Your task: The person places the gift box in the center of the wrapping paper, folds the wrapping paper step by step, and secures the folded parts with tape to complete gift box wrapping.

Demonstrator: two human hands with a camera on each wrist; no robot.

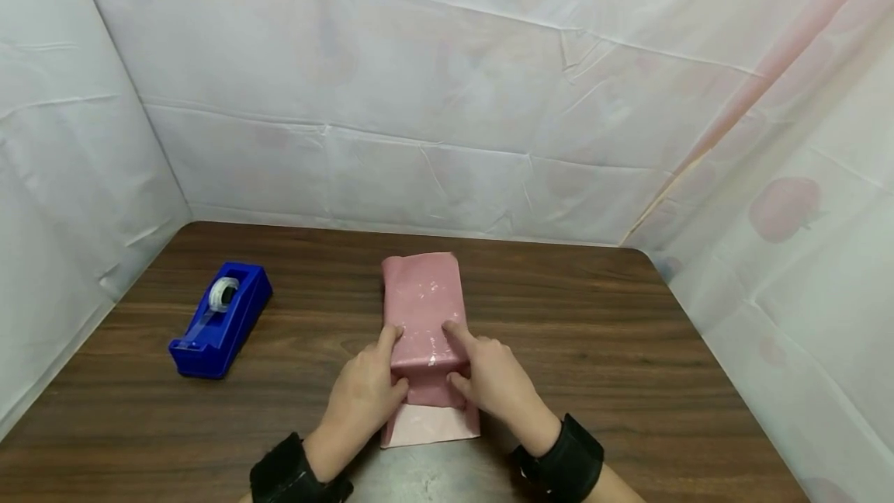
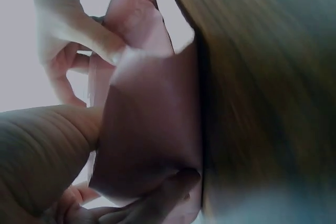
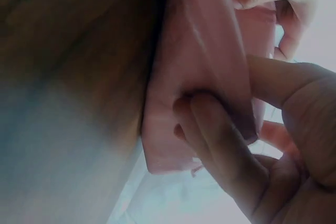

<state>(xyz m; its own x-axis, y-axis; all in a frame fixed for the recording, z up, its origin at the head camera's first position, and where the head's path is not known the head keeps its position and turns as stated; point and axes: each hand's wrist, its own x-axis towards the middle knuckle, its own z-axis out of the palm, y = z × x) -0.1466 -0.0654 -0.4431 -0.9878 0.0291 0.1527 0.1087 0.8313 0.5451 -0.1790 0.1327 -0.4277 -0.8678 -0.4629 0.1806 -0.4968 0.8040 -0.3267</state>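
A glossy pink sheet, wrapped over a long box-like shape [image 1: 422, 297], lies upright to me on the table. Its near end is folded, and a paler flap [image 1: 433, 425] extends toward me. My left hand [image 1: 363, 386] grips the left side near this end, with one finger on the top edge. On the opposite side my right hand [image 1: 499, 379] pinches the pink wrap. In the left wrist view, thumb and fingers press the creased side of the wrap [image 2: 152, 114]. The right wrist view has bent fingers against the wrap's side [image 3: 205, 40]. What lies inside is hidden.
A blue tape dispenser [image 1: 240, 328] with a roll of clear tape [image 1: 222, 293] stands at the left of the brown wood-grain table [image 1: 594, 340]. Pale curtains [image 1: 419, 99] enclose the back and both sides.
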